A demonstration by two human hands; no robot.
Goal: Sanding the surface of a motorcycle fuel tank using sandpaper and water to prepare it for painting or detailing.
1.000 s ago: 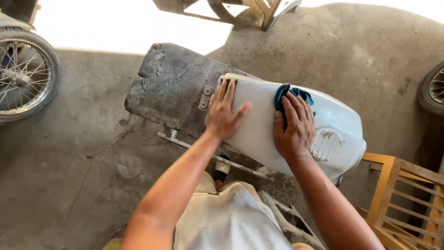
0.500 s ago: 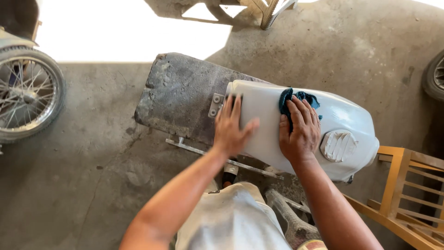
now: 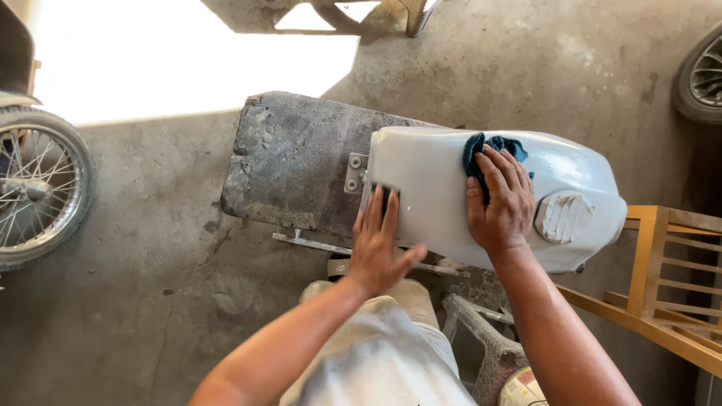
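Wipe-down of the tank [image 3: 436, 192], mid-pass by my read. Tank is pale grey-white, lying across centre-right of the frame, near end butted against a dark worn slab [image 3: 301, 169] at centre-left, cap end toward the right edge. My right hand [image 3: 502, 201] is flat on the upper face of the tank with fingers spread, pressing a dark blue rag [image 3: 492, 149] under the fingertips; it's a press hold, not a fist. My left hand [image 3: 378, 244] is open, palm down, fingers laid over the tank's near-left edge by the mounting tab [image 3: 355, 173], bracing the shell; nothing held in it. Ribbed cap [image 3: 564, 216] sits just right of my right hand, not yet under the rag. Surface looks dull and primed, glossier toward the cap end; can't tell how much of it is already wiped. Judgement on the next stroke: even pressure through the rag, left hand firm so the tank doesn't slide off the slab, then work round the cap ribs where dust would collect. Also in frame: spoked wheel [image 3: 37, 188] at left edge, tyre [image 3: 703, 75] upper right, wooden frame [image 3: 662, 278] lower right, concrete floor [image 3: 150, 301].
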